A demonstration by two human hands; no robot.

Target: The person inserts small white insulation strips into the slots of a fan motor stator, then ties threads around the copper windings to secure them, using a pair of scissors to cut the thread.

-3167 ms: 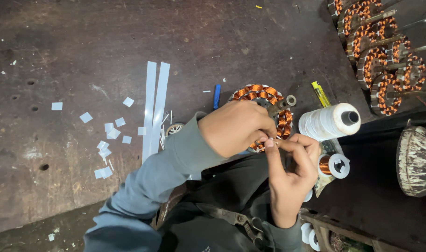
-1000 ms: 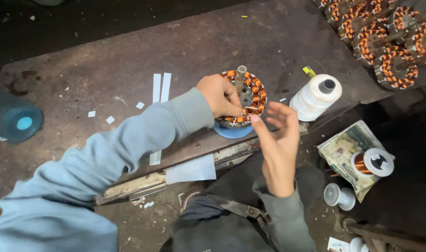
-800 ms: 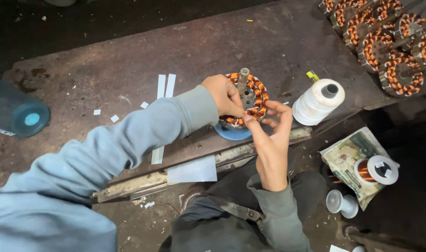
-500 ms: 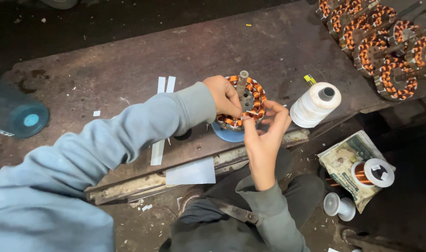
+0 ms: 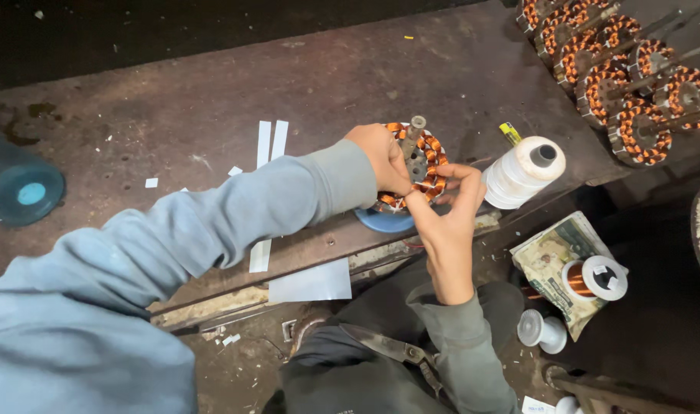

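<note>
Steadying the copper-wound stator (image 5: 420,165) at the tabletop (image 5: 212,100) edge, left hand (image 5: 380,157) clamped on its rim; right hand (image 5: 449,207) pinching something unclear at the windings. Probably best keeping the pull gentle, beside the white thread spool (image 5: 522,172).

Thread cone (image 5: 522,172) close beside stator (image 5: 423,157)

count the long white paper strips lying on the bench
3. Two paper strips lie side by side just left of the wound stator: one, one. A third pokes out below the left sleeve; more may be hidden under it.
</note>
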